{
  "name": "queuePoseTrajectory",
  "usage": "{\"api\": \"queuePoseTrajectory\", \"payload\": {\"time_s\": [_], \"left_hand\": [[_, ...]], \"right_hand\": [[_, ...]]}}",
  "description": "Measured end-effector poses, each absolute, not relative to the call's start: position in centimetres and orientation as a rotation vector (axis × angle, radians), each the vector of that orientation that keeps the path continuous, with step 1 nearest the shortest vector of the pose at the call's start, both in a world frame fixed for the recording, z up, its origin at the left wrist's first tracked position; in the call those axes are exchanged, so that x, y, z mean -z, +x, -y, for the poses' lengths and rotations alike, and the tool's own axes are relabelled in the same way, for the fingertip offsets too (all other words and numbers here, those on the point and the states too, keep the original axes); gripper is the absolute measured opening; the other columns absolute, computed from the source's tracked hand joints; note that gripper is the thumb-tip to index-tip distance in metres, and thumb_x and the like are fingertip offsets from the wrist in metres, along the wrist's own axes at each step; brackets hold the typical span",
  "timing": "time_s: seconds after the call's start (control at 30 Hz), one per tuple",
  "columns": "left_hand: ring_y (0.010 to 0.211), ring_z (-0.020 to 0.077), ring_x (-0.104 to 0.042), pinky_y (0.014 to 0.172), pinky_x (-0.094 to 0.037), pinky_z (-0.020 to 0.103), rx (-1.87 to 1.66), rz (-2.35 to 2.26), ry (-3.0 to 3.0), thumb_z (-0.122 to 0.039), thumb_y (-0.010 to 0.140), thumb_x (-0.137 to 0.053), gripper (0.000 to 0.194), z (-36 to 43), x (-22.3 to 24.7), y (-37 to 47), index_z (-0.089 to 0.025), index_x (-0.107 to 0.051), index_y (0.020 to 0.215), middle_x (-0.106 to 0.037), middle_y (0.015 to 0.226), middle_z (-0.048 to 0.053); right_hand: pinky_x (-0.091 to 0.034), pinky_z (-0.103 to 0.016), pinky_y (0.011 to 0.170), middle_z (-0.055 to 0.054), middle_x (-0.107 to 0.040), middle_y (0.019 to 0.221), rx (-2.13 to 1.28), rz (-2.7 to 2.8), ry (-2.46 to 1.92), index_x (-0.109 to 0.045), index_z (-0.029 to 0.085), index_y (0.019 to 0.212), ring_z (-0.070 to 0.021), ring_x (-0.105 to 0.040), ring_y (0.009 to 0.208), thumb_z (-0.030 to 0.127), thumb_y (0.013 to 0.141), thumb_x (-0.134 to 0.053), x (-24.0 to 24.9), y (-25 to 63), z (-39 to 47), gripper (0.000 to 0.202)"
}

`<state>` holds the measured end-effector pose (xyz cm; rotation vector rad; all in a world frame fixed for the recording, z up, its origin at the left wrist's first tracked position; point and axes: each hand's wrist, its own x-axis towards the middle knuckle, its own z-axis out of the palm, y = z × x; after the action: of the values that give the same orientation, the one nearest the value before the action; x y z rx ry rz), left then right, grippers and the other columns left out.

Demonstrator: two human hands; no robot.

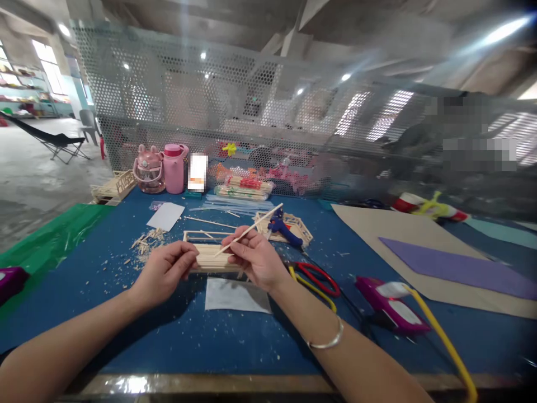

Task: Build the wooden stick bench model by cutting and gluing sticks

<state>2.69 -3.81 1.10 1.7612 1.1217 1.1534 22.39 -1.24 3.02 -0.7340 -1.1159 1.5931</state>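
A thin wooden stick (255,225) slants up and to the right in my right hand (260,262), pinched between thumb and fingers. Below its lower end is a flat panel of wooden sticks (212,256) laid side by side. My left hand (168,272) is closed, thumb against fingers, at the panel's left edge. The right hand covers the panel's right end. Behind it shows a narrow stick frame (201,235). A blue glue gun (286,230) lies on a stick-built tray (302,230) just beyond my right hand.
White paper (237,295) lies in front of the panel; stick scraps (146,242) are at left. Red-handled scissors (319,279) and a magenta device (392,308) with a yellow cord sit right. Pink bottles (174,170) and packaged sticks (243,189) stand before the perforated screen (176,106).
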Motion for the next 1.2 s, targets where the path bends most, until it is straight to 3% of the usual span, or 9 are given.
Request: {"api": "queuePoseTrajectory", "payload": {"time_s": [0.13,0.27,0.37,0.53,0.67,0.77,0.97,1.2], "left_hand": [[0.044,0.0073,-0.046,0.038,-0.037,0.018,-1.078,-1.029,1.527,-0.04,0.082,-0.046,0.022,4.3,-1.3,3.4,-0.018,-0.049,0.077,-0.055,0.063,-0.002],[0.033,0.0056,-0.037,0.034,-0.032,0.017,-1.094,-1.063,1.449,-0.041,0.087,-0.034,0.037,4.2,-1.6,3.3,-0.019,-0.04,0.058,-0.045,0.044,-0.006],[0.03,0.0041,-0.034,0.033,-0.029,0.017,-1.086,-1.152,1.498,-0.042,0.086,-0.036,0.045,4.0,-1.7,3.1,-0.017,-0.04,0.049,-0.04,0.037,-0.005],[0.045,0.0078,-0.053,0.041,-0.042,0.017,-1.143,-1.084,1.387,-0.038,0.071,-0.061,0.023,4.0,-1.4,3.4,-0.015,-0.058,0.074,-0.06,0.055,-0.002],[0.05,0.0099,-0.059,0.048,-0.047,0.019,-1.19,-1.093,1.373,-0.031,0.062,-0.07,0.022,4.1,-1.4,3.7,-0.015,-0.054,0.063,-0.064,0.054,0.0],[0.042,0.0099,-0.056,0.043,-0.046,0.02,-1.199,-1.14,1.328,-0.032,0.057,-0.072,0.026,4.2,-1.5,3.8,-0.015,-0.052,0.056,-0.06,0.046,-0.001],[0.046,0.0125,-0.059,0.043,-0.048,0.023,-1.138,-1.17,1.315,-0.044,0.062,-0.067,0.031,4.1,-1.4,4.1,-0.014,-0.062,0.067,-0.065,0.055,0.003],[0.048,0.0114,-0.059,0.044,-0.048,0.021,-1.15,-1.139,1.344,-0.046,0.066,-0.065,0.033,4.0,-1.3,3.8,-0.014,-0.063,0.074,-0.065,0.058,0.002]], "right_hand": [[-0.051,-0.016,0.056,0.002,-0.07,0.072,-1.625,1.168,-0.699,-0.053,0.019,0.073,-0.0088,-0.065,0.066,0.025,0.06,-0.077,-2.3,21.9,1.8,0.028],[-0.05,-0.017,0.055,0.0,-0.071,0.074,-1.596,1.234,-0.67,-0.053,0.018,0.072,-0.0081,-0.064,0.061,0.025,0.063,-0.075,-1.8,22.0,1.8,0.024],[-0.048,-0.017,0.051,-0.001,-0.071,0.074,-1.576,1.25,-0.674,-0.054,0.018,0.072,-0.0092,-0.063,0.061,0.026,0.063,-0.075,-1.8,22.2,1.8,0.024],[-0.047,-0.018,0.05,0.0,-0.068,0.075,-1.508,1.276,-0.726,-0.057,0.018,0.069,-0.0089,-0.061,0.061,0.031,0.062,-0.075,-1.7,22.6,1.9,0.023],[-0.043,-0.017,0.045,0.004,-0.061,0.059,-1.416,1.279,-0.776,-0.061,0.018,0.07,-0.0046,-0.052,0.048,0.033,0.062,-0.075,-1.6,22.8,1.9,0.022],[-0.045,-0.017,0.047,0.003,-0.063,0.06,-1.451,1.237,-0.76,-0.061,0.019,0.072,-0.0066,-0.056,0.052,0.037,0.063,-0.073,-1.8,22.8,2.1,0.023],[-0.049,-0.021,0.052,-0.001,-0.068,0.07,-1.488,1.284,-0.78,-0.062,0.02,0.073,-0.0114,-0.063,0.066,0.036,0.065,-0.072,-1.8,22.3,2.8,0.021],[-0.047,-0.02,0.048,0.0,-0.067,0.067,-1.511,1.337,-0.743,-0.063,0.02,0.076,-0.0093,-0.06,0.058,0.036,0.065,-0.072,-2.0,22.5,2.7,0.022]]}}
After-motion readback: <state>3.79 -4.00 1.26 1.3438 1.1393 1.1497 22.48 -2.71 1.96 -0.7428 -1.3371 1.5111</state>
